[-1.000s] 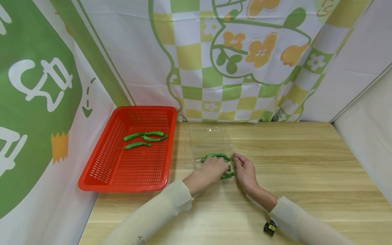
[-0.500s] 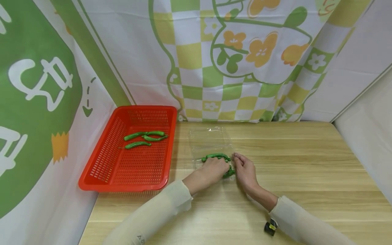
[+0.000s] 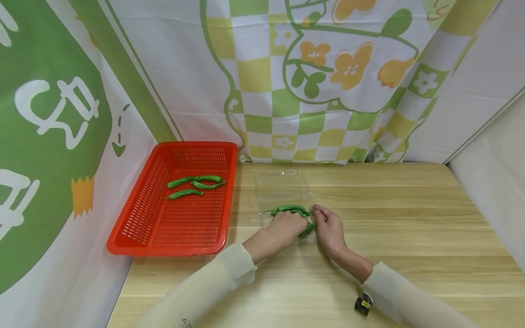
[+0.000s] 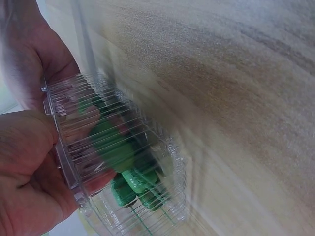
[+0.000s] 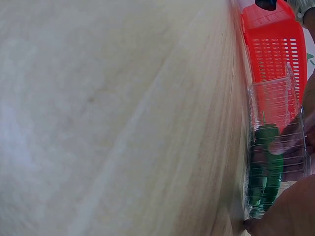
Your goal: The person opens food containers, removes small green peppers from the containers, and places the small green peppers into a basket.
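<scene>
A clear plastic clamshell box [image 3: 283,186] lies with its lid folded back, away from me, on the wooden table. Green chili peppers [image 3: 292,208] are in its near half. My left hand [image 3: 286,226] reaches over the near wall, its fingers curled down onto a pepper [image 4: 112,147] inside. Through the ribbed side in the right wrist view, a left fingertip presses against a green pepper [image 5: 268,162]. At the box's right side, my right hand [image 3: 330,231] holds the edge with thumb and fingers. The left palm hides part of the contents from above.
A red slotted plastic basket [image 3: 168,251] stands on the left, with several green peppers [image 3: 185,194] in it. A patterned curtain [image 3: 283,118] hangs at the table's back edge. Under the right sleeve sits a small black device [image 3: 362,304].
The peppers at the box's near right have shifted back and closer together under my left fingers. My right hand stays at the box's edge.
</scene>
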`<control>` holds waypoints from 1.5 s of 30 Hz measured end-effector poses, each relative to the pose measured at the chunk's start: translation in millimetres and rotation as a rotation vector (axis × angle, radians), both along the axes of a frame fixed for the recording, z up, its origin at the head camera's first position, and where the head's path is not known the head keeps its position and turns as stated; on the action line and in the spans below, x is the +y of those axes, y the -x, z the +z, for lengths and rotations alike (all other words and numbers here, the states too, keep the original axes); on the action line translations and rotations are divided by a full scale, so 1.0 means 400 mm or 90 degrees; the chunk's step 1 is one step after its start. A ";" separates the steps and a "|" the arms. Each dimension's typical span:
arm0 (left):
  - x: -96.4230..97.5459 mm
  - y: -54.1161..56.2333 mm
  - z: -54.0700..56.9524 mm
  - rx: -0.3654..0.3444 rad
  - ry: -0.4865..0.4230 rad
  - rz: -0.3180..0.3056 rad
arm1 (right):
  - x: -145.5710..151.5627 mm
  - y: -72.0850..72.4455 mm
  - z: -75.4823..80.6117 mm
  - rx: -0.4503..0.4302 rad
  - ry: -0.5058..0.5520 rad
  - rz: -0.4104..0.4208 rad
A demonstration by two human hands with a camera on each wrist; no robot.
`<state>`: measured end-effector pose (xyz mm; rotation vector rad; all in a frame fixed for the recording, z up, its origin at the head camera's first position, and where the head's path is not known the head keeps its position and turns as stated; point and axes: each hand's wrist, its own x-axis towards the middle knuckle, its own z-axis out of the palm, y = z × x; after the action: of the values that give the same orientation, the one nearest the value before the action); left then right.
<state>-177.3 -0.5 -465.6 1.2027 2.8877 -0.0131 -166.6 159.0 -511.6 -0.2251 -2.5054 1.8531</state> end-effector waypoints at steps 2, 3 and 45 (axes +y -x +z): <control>-0.002 -0.002 0.000 0.008 -0.008 -0.004 | 0.000 0.000 0.001 -0.002 0.001 0.000; -0.003 -0.003 0.002 0.012 -0.011 -0.005 | 0.001 -0.001 0.002 -0.003 0.001 0.000; -0.054 -0.060 0.115 0.069 0.010 0.008 | -0.001 0.004 -0.007 -0.011 -0.002 -0.009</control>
<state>-153.2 -22.1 -419.7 1.2177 2.9814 -0.1045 -168.2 158.5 -514.4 -0.2602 -2.5116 1.8492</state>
